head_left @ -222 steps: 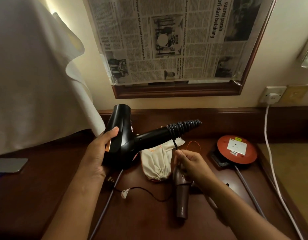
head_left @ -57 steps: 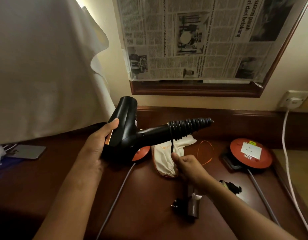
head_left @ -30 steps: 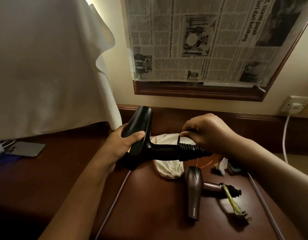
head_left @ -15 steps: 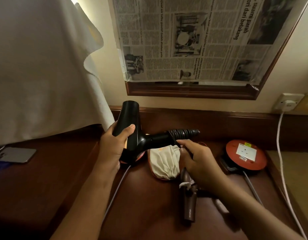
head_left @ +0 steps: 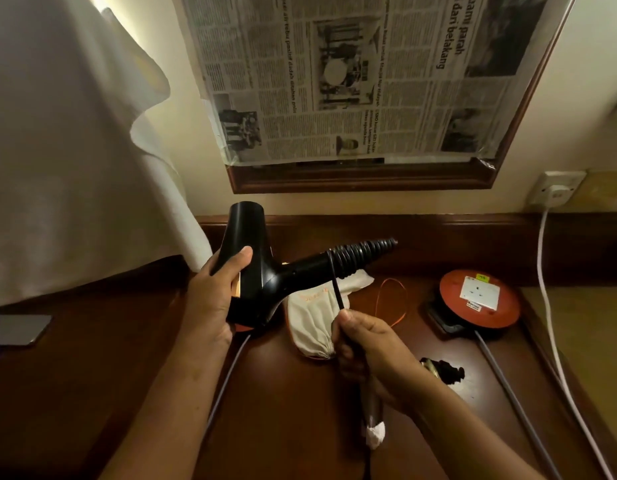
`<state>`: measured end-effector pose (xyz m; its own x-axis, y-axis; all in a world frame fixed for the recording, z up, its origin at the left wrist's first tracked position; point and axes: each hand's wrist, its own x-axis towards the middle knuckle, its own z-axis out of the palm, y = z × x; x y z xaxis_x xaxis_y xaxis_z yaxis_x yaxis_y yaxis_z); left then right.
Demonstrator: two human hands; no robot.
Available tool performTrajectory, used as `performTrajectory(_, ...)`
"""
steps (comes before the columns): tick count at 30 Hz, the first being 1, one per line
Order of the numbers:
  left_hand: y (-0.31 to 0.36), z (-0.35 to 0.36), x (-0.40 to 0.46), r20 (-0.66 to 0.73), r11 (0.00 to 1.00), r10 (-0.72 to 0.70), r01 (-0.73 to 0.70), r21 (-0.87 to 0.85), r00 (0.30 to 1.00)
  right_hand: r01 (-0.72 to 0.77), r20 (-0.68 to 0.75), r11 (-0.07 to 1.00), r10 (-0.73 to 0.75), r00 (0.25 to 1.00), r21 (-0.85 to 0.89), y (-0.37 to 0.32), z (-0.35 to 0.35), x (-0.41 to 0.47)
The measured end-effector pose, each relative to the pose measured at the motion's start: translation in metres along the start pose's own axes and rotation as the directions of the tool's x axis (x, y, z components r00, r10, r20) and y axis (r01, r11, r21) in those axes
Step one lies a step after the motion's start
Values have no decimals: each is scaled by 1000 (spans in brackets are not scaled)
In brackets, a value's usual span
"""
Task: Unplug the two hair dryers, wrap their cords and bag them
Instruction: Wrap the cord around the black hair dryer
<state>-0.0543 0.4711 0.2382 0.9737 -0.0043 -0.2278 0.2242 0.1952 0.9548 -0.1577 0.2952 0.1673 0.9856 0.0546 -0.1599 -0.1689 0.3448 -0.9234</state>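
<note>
The black hair dryer (head_left: 265, 271) is held clear above the wooden desk (head_left: 92, 358), barrel up toward the wall, handle pointing right. Its cord (head_left: 336, 292) already lies in tight coils around the handle end, and one taut strand drops from there.

Handling, as a judgement: the body looks rigid, smooth and moderately heavy, so you are best taking it around the barrel. The cord appears pliable but springy; coils would likely loosen if tension is dropped.

Your left hand (head_left: 213, 299) is wrapped around the barrel, thumb on its front face. Your right hand (head_left: 365, 341) is clenched around the cord strand just below the handle, pulling it straight. More cord runs down out of that fist, with a white tag (head_left: 375, 434) showing on it below the wrist.

Behind your right hand lies a cream drawstring bag (head_left: 312, 320) on the desk, its orange drawstring (head_left: 391, 299) looped beside it. A second dryer is not clearly visible; a dark object (head_left: 445, 368) right of your forearm is too obscured to identify. Farther right sits a red extension reel (head_left: 480, 303). A white cable (head_left: 549, 289) runs up to the wall socket (head_left: 556, 190).
</note>
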Motion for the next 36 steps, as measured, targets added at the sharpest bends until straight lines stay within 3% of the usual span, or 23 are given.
performTrajectory(2, 3, -1, -1, 13, 998, -30, 30, -58, 999, 54, 52, 997, -57, 997, 63, 4, 1, -1)
performTrajectory(4, 6, -2, -1, 28, 996, -47, 49, -80, 999, 97, 47, 995, -97, 994, -1, 8, 0, -1)
performTrajectory(9, 10, -5, -3, 72, 992, -84, 90, -92, 994, 51, -125, 965, -85, 988, -256, 17, 1, -1)
performTrajectory(13, 14, -11, -1, 57, 996, -63, 66, -52, 996, 144, -179, 917, -223, 958, -371, 35, -9, 2)
performTrajectory(19, 12, -20, -5, 75, 985, -118, 127, -120, 990, 232, -235, 889, -342, 910, -395, 39, -23, -2)
performTrajectory(22, 12, -15, -13, 148, 966, -156, 182, -183, 977, 244, -224, 907, -330, 917, -342, 43, -21, -4)
performTrajectory(29, 12, -10, -22, 249, 977, -173, 199, -82, 953, 156, -182, 944, -214, 960, -290, 40, -17, 9)
performTrajectory(33, 19, -14, -25, 337, 973, -201, 228, -42, 920, 86, -243, 899, -206, 948, -430, 14, -27, 26)
performTrajectory(36, 26, -20, -24, 334, 979, -200, 199, 37, 921, 18, -243, 800, -204, 948, -600, 0, -39, 32)
